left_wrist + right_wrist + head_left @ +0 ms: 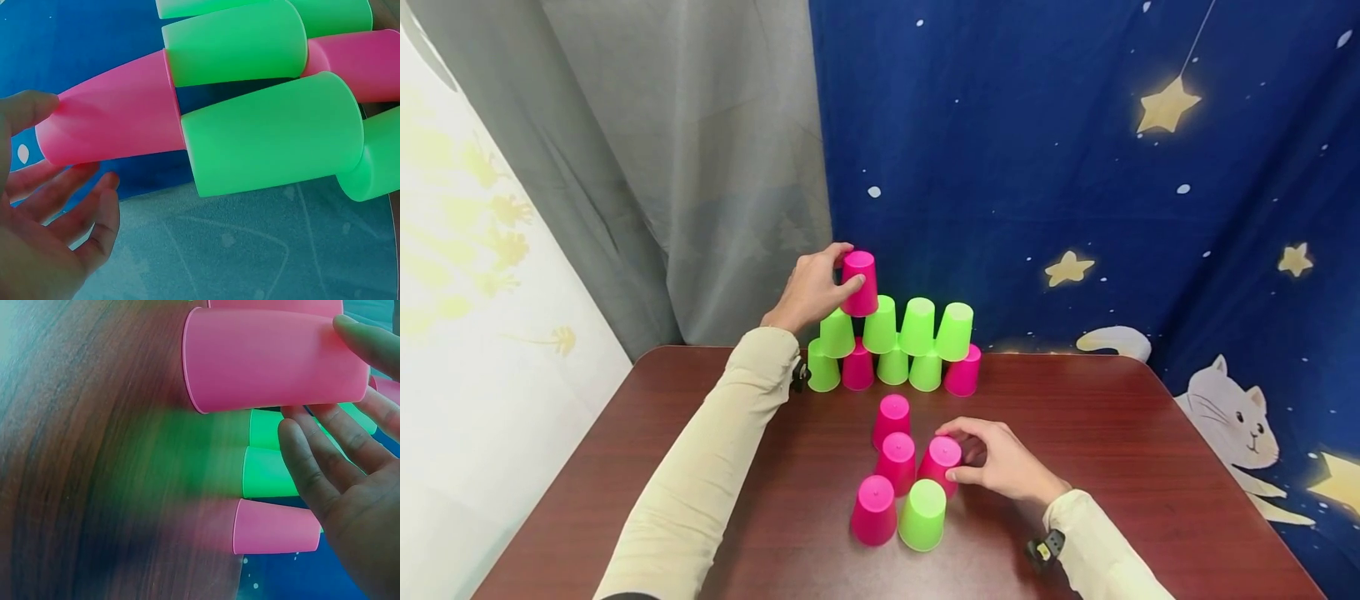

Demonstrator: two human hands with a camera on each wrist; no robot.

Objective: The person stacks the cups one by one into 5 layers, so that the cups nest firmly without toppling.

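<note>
My left hand [812, 287] pinches an upside-down pink cup [861, 287] between thumb and fingers. The rim of this cup is right at the bases of two green cups, as the left wrist view shows with one green cup [275, 134] close beside it. Below, several green cups [917, 327] form an upper row over a lower row of green and pink cups [962, 371]. Nearer on the table, my right hand [1007, 467] holds another inverted pink cup [275, 359], thumb on one side and fingers on the other.
Close to the right hand stand a green cup [922, 517] and pink cups [875, 512], all upside down on the brown table [1075, 417]. Behind the table hang a grey curtain [737, 167] and a blue one [1000, 150] with stars.
</note>
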